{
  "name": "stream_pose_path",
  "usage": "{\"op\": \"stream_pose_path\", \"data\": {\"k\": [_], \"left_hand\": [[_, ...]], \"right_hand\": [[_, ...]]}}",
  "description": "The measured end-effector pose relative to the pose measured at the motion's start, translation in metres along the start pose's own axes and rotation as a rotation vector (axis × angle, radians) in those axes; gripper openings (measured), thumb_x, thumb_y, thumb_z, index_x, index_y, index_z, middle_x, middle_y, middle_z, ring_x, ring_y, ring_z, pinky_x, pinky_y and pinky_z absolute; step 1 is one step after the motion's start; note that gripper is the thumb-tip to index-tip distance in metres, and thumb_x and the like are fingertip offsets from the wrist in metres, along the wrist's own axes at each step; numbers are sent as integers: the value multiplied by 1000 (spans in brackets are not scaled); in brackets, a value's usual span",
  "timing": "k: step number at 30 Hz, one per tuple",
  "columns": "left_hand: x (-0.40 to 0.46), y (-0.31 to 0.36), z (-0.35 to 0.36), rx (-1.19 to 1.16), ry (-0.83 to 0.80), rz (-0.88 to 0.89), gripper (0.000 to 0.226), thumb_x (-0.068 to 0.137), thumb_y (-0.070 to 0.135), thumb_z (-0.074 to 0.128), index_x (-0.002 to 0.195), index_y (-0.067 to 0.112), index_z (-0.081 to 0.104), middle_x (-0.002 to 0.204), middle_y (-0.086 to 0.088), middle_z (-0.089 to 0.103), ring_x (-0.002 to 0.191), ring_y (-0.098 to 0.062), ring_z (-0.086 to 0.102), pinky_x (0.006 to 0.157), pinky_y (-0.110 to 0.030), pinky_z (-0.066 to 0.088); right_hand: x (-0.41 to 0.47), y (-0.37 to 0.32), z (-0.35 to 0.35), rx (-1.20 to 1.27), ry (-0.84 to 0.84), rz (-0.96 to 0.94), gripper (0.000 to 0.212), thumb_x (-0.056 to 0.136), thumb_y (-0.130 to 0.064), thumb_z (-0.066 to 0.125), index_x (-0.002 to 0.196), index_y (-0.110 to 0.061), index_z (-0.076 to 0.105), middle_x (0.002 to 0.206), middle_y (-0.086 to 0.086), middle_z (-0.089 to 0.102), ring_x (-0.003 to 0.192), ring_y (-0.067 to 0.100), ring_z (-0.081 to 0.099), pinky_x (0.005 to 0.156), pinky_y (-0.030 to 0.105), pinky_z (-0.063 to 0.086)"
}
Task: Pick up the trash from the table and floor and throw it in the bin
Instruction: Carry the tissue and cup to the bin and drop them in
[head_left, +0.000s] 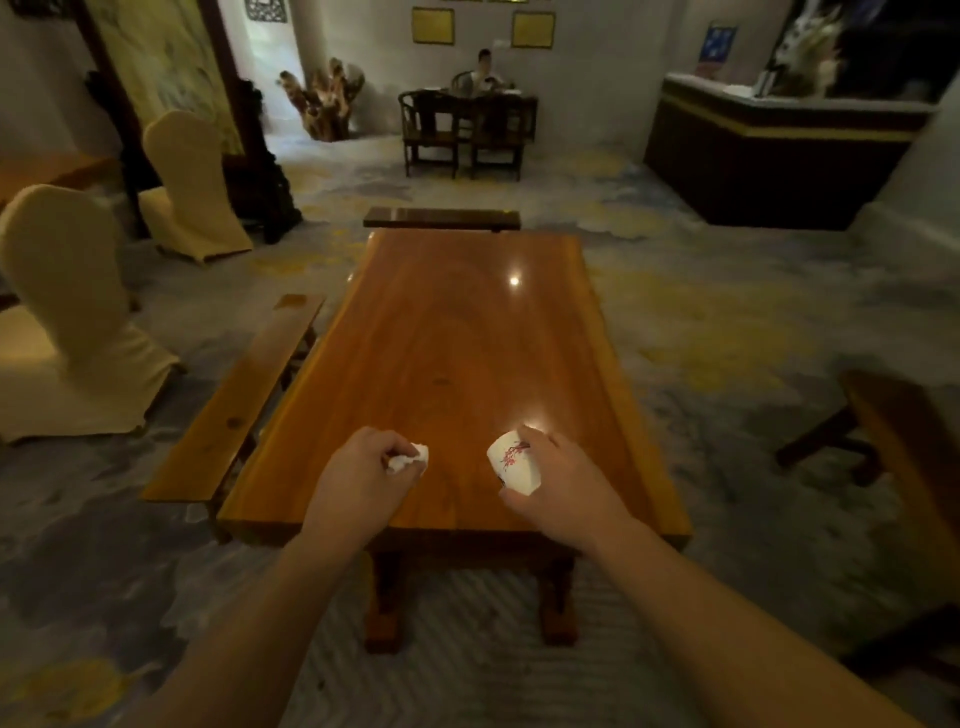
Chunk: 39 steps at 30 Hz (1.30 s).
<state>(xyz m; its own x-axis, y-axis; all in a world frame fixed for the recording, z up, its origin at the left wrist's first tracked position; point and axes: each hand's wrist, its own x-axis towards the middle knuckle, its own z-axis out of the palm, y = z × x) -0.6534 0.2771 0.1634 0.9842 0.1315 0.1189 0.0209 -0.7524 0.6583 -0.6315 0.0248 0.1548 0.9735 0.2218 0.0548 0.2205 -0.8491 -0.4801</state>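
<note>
A long polished wooden table (457, 332) stretches away from me. Over its near end, my left hand (358, 480) is closed around a crumpled white tissue (410, 458) that pokes out between the fingers. My right hand (558, 486) grips a white paper cup (511, 462) with a red blossom print, tilted on its side with its mouth toward the left. Both hands hover just above the tabletop. No bin is in view.
Wooden benches flank the table: one on the left (239, 400), one at the far end (441, 218), one at the right edge (904, 457). Two cloth-covered chairs (78, 312) stand left. A dark counter (779, 156) is back right. A person sits at a far desk (485, 67). Patterned carpet (727, 312) surrounds everything.
</note>
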Motion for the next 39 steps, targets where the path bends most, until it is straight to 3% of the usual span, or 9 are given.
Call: {"op": "stream_pose_path", "data": {"k": [5, 11, 18, 26, 32, 39], "left_hand": [[52, 52, 50, 4, -129, 196, 11, 85, 45, 72, 91, 39, 66, 99, 21, 55, 84, 0, 55, 67, -16, 44], [91, 125, 114, -37, -292, 413, 14, 85, 44, 71, 76, 45, 60, 95, 22, 54, 82, 0, 56, 65, -18, 44], [90, 222, 215, -37, -446, 583, 7, 84, 35, 74, 83, 32, 69, 91, 15, 58, 82, -1, 57, 64, -18, 42], [101, 326, 331, 53, -446, 555, 5, 88, 34, 71, 88, 37, 66, 96, 18, 55, 82, 2, 54, 65, -13, 39], [101, 395, 395, 77, -393, 449, 14, 85, 33, 75, 87, 40, 63, 95, 20, 54, 85, 1, 54, 67, -12, 41], [154, 429, 433, 93, -292, 388, 8, 86, 33, 71, 93, 32, 69, 96, 16, 54, 86, -3, 54, 68, -11, 38]], "right_hand": [[-16, 53, -42, 26, 128, 149, 87, 74, -57, 69, 148, -28, 31, 135, -2, 46, 120, 21, 45, 98, 41, 45], [-46, 111, -75, -2, 273, 312, 84, 74, -59, 67, 145, -37, 27, 137, -9, 44, 119, 14, 43, 93, 35, 48], [-80, 213, -110, 40, 382, 431, 75, 72, -62, 65, 135, -42, 31, 133, -14, 43, 113, 7, 42, 88, 27, 47], [-89, 361, -183, 14, 329, 428, 75, 78, -58, 64, 142, -34, 32, 136, -9, 43, 119, 12, 40, 92, 33, 48], [-71, 467, -256, -13, 259, 416, 75, 79, -57, 65, 142, -37, 30, 136, -10, 43, 115, 11, 41, 88, 29, 46], [-3, 531, -288, -6, 229, 297, 74, 77, -55, 66, 140, -36, 32, 133, -8, 46, 108, 12, 42, 83, 30, 43]]}}
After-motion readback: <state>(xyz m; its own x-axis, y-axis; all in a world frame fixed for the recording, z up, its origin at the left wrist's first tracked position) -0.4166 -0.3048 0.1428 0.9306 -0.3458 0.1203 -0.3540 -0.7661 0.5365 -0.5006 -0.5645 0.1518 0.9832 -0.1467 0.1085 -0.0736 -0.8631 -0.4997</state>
